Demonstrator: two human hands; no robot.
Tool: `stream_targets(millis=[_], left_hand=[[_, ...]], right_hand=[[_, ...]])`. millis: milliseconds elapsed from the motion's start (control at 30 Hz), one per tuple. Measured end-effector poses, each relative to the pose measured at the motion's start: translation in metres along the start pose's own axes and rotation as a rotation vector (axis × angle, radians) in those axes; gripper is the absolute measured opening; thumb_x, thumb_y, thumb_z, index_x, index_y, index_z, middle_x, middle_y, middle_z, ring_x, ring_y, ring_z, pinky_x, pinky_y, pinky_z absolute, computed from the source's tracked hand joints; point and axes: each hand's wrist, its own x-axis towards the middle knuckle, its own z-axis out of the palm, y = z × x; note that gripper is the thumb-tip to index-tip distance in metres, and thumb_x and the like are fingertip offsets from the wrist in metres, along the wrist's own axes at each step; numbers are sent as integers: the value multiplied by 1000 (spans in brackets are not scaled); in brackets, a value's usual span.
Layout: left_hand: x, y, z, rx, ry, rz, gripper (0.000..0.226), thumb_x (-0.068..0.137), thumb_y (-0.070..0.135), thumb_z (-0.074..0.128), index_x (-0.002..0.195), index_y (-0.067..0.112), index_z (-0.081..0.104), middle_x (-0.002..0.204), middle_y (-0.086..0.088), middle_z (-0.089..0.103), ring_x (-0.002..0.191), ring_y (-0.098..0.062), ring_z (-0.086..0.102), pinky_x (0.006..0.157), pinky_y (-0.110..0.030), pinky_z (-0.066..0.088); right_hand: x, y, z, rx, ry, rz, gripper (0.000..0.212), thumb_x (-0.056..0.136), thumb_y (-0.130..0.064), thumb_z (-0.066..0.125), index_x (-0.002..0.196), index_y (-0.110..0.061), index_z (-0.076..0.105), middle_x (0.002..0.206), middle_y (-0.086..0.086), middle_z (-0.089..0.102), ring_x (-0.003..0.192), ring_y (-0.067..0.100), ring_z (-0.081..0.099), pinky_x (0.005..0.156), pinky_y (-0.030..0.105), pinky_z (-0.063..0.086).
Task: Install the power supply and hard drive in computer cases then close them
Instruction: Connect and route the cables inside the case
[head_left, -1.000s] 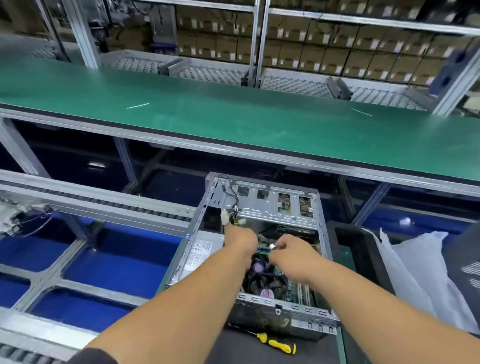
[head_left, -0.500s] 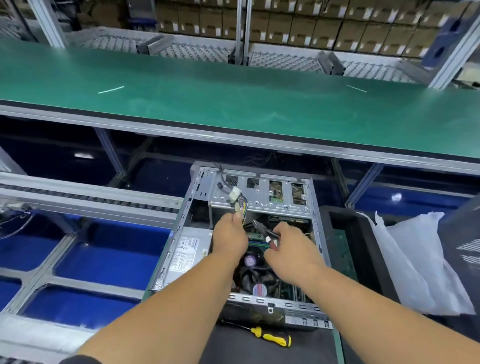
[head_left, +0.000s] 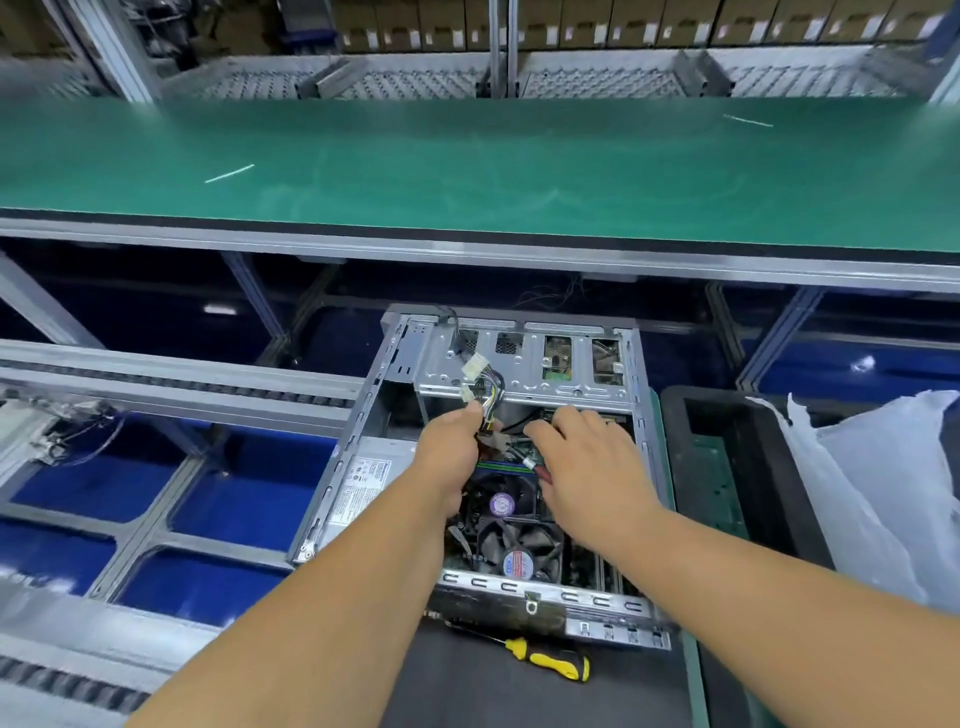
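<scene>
An open grey computer case lies in front of me with its side off. A power supply with a white label sits in its left part. My left hand grips the bundle of coloured power cables, whose white connectors stick up over the metal drive cage. My right hand reaches into the case just below the cage, fingers pointing forward. A thin black cable with a red and white end comes out from under its thumb side. The thumb is hidden. Two fans show between my forearms.
A yellow and black screwdriver lies on the dark mat in front of the case. A black tray and a white plastic bag stand to the right. Behind runs a green conveyor belt; a roller rail passes on the left.
My left hand has lifted the cable bundle further toward the drive cage. My right hand has moved forward and deeper into the case, its fingers stretched out more.
</scene>
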Motion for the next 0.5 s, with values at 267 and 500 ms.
stream_targets(millis=[267, 500], left_hand=[[2, -3, -2, 84, 1, 29, 49, 104, 49, 46, 84, 18, 80, 82, -5, 79, 77, -22, 73, 78, -38, 56], [2, -4, -1, 121, 20, 39, 48, 102, 52, 47, 81, 25, 80, 82, -2, 79, 84, -23, 73, 77, -37, 52]], right_hand=[[2, 3, 1, -51, -58, 33, 65, 77, -24, 77, 137, -31, 53, 111, 0, 50, 103, 24, 49, 77, 38, 37], [1, 3, 2, -54, -126, 51, 88, 87, -31, 72, 160, -33, 23, 122, 2, 48, 113, 25, 47, 82, 38, 44]])
